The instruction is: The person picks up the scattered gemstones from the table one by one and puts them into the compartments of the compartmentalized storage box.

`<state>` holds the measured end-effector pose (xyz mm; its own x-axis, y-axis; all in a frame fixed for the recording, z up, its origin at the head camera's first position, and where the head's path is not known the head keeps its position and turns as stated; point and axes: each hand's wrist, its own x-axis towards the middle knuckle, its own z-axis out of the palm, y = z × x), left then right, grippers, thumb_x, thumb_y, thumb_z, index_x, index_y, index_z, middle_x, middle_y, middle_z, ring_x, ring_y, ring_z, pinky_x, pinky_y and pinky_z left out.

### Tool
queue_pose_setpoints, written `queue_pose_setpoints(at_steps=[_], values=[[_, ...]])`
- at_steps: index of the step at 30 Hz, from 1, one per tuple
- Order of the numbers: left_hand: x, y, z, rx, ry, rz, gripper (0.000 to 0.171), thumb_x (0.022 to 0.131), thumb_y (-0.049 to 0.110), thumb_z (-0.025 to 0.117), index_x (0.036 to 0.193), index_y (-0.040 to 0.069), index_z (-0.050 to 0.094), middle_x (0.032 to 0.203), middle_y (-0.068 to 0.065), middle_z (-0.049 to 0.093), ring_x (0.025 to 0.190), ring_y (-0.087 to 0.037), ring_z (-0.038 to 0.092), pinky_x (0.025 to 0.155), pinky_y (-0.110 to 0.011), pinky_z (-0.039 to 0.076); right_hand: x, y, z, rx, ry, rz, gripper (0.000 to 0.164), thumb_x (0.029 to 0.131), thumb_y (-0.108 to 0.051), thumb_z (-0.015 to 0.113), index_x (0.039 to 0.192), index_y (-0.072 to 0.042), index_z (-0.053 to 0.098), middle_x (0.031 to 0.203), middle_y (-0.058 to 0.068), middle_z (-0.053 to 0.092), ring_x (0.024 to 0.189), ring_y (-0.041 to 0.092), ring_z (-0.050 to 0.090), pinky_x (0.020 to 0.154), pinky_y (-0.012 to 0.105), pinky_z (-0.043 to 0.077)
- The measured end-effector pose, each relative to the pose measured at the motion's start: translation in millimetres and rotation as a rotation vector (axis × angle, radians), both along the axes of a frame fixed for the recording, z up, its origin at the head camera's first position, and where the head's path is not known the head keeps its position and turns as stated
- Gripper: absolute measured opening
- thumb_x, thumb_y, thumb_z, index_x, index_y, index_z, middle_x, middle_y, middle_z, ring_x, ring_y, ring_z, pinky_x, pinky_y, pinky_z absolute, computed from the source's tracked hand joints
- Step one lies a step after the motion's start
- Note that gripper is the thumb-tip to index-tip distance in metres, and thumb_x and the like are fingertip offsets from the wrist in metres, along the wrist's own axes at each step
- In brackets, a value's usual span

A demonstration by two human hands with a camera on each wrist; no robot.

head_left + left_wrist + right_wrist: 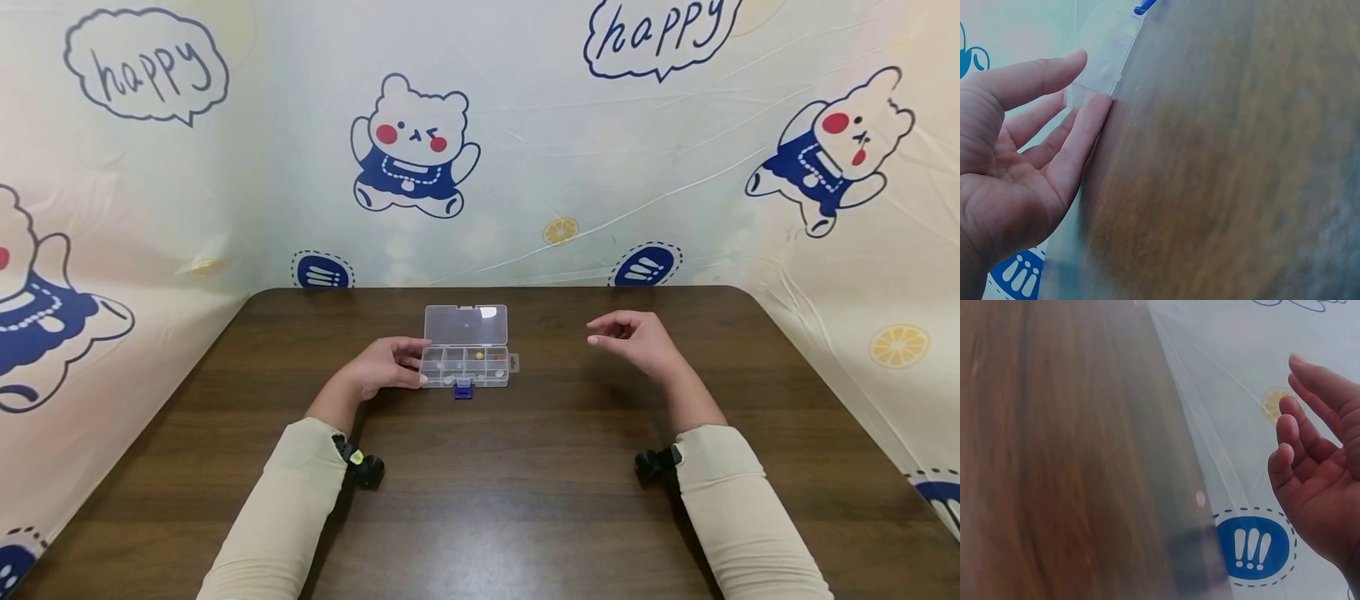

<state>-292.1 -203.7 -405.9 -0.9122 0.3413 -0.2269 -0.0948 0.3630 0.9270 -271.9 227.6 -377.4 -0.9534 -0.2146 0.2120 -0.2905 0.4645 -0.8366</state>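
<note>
A clear plastic compartment box [464, 367] stands on the table with its see-through lid [466, 325] raised at the back. Small round pieces lie in several compartments, among them a yellow one [480, 356] and pale ones. A blue latch [463, 390] hangs at the front edge. My left hand [386, 365] holds the box's left end, thumb by the front corner and forefinger by the back one. In the left wrist view the fingers [1088, 122] reach the box's edge. Well to the right, my right hand [636, 340] hovers above the table, fingers loosely bent, holding nothing.
The brown wooden table [480, 483] ends at a patterned cloth backdrop [517, 108]. A clear hanging tab [513, 362] sticks out from the box's right end. A small pinkish oval [1200, 499] shows near the table's edge in the right wrist view.
</note>
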Motion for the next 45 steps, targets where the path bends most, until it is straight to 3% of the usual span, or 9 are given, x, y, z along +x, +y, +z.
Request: queue_pose_setpoints(at_steps=[27,37,45], values=[[-2.0,1,0.7,-0.004,-0.001,0.004,0.072,0.077,-0.008,0.077,0.142,0.006,0.049,0.126,-0.021,0.054,0.104,-0.030,0.055,0.084,-0.035,0.057,-35.5,36,-14.6,0.182,-0.048,0.008,0.035,0.085,-0.020,0.078,0.110,0.002,0.071,0.091,0.009,0.066,0.082,0.023,0.055,0.067,0.025,0.050],[-2.0,2,3.5,-0.001,-0.009,-0.006,0.074,0.078,-0.008,0.076,0.144,0.004,0.046,0.129,-0.023,0.051,0.105,-0.030,0.053,0.084,-0.035,0.057,-38.4,37,-6.2,0.218,-0.136,0.048,0.034,0.085,-0.015,0.077,0.113,0.003,0.069,0.093,0.012,0.066,0.081,0.025,0.053,0.064,0.027,0.050],[-2.3,1,2.0,-0.002,-0.012,-0.006,0.074,0.078,-0.009,0.075,0.144,0.003,0.045,0.131,-0.023,0.051,0.105,-0.030,0.054,0.084,-0.034,0.057,-50.2,46,-18.7,0.236,-0.208,0.065,0.031,0.085,-0.012,0.076,0.114,0.000,0.070,0.097,0.012,0.067,0.081,0.022,0.055,0.065,0.033,0.055]])
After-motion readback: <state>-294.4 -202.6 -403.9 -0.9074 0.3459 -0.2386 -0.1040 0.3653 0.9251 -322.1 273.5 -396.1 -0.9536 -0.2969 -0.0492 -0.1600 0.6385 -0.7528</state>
